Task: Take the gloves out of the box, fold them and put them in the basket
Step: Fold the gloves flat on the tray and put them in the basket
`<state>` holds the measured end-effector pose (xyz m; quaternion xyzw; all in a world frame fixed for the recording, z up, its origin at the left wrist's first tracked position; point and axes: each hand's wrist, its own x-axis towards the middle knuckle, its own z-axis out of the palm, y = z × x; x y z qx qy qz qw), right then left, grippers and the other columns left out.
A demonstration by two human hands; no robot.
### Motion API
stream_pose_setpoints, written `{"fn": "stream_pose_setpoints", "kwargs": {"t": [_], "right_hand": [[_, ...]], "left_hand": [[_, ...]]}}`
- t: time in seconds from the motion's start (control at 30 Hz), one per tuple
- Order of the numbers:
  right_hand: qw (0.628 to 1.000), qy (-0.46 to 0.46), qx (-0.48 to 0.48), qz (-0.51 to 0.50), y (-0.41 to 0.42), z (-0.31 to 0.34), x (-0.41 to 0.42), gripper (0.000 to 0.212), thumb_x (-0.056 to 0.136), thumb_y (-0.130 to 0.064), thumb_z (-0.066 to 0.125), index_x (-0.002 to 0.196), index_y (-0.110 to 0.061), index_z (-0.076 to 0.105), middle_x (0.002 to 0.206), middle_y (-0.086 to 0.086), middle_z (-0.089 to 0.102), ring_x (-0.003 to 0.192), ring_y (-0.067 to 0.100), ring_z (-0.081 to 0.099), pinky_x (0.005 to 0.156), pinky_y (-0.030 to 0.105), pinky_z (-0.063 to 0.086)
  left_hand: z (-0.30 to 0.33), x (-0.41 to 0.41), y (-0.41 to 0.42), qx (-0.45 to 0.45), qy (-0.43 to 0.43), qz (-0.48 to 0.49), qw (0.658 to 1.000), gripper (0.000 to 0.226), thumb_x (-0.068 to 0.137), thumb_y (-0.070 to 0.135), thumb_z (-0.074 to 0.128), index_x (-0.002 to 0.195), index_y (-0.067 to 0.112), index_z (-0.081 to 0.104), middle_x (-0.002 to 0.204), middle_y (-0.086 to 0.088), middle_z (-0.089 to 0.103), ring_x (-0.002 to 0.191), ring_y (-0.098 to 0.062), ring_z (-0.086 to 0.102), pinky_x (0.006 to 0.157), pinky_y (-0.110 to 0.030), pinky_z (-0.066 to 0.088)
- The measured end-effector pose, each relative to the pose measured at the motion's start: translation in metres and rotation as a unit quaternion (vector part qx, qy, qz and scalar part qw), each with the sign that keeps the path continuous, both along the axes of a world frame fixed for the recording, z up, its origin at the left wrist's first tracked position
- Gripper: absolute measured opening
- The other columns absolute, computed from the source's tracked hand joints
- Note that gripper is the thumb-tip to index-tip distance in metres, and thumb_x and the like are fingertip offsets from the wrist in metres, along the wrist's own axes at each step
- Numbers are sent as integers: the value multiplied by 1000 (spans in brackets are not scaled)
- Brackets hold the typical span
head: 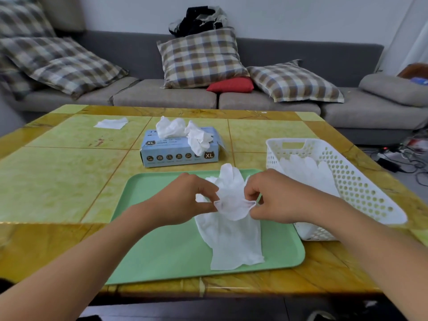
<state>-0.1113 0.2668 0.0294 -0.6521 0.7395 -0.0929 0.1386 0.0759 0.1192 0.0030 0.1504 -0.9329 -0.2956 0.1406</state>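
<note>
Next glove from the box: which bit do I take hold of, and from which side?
Probably the glove drooping over the box's front face. Pinch its hanging end from the near side and draw it up and towards you: it hangs free of the opening, nearer you than the bunched glove behind. Both hands are busy now, left and right pinching a glove's cuff.

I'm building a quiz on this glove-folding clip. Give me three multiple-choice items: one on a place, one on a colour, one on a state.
1. Where is the white basket?
A. on the sofa
B. right of the tray
C. on the box

2. What colour is the tray?
A. green
B. red
C. black

3. What are the hands doing?
A. resting flat on the table
B. lifting the basket
C. both pinching a glove

Answers:
1 B, it stands beside the tray's right edge.
2 A, its surface is pale green.
3 C, the left hand and right hand each pinch the white glove over the tray.
</note>
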Motion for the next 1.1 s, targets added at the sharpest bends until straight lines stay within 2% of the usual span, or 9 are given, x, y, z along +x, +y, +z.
{"fn": "stream_pose_setpoints", "kwargs": {"t": [0.07,0.13,0.23,0.3,0.47,0.57,0.7,0.83,1.1], "right_hand": [[1000,9,0,1,2,8,0,10,75,-15,68,71,-9,62,81,13,64,72,29,60,65,45,52],[999,2,37,10,3,6,-1,8,75,-16,70,72,-12,64,81,11,67,74,27,64,71,47,55],[993,18,114,33,4,-5,-1,8,80,-19,72,80,-11,69,81,8,69,73,17,63,75,47,56],[989,30,141,36,3,-12,2,11,84,-20,73,84,-10,72,83,10,70,70,17,60,73,44,55],[986,56,154,28,0,-19,10,25,83,-21,73,98,0,71,100,22,70,87,37,67,61,40,48],[980,63,189,25,4,-11,17,30,81,-24,79,104,-6,73,100,15,70,79,27,67,64,40,53],[979,44,189,54,11,4,27,41,75,-44,85,111,-30,70,106,-11,56,103,11,59,85,32,55],[976,41,197,89,9,-2,35,42,75,-44,86,109,-29,67,107,-10,55,100,12,56,84,32,53],[970,39,221,95,6,-11,29,27,77,-39,84,98,-31,70,98,-11,56,96,15,60,80,35,55]], "left_hand": [[3,1,-1,-8,-9,-13,1000,7,83,25,81,90,25,82,103,13,76,96,-5,67,82,-11,49],[3,3,0,-13,-58,-37,998,10,85,29,79,94,27,82,97,18,76,88,-2,68,84,-19,53],[-1,5,8,-37,-126,-51,990,18,85,36,79,100,27,81,96,19,76,79,12,60,84,-19,52],[-6,5,12,-58,-157,-56,984,20,85,38,78,102,27,80,97,17,76,75,11,58,83,-19,51],[-15,8,8,-64,-189,-49,979,22,82,42,80,99,28,77,100,13,71,84,-3,62,81,-28,51],[-14,9,8,-93,-210,-72,971,24,81,45,80,99,30,75,103,16,63,89,-3,55,82,-25,47],[-10,11,12,-82,-234,-128,960,37,75,55,80,106,38,71,109,19,55,101,-1,51,90,-20,44],[-9,9,19,-43,-262,-137,954,48,72,65,78,109,38,65,108,19,54,101,-2,51,92,-21,45],[-26,-5,38,30,-210,-163,964,24,88,38,75,92,15,69,78,10,62,71,-3,53,66,-12,41]]}}
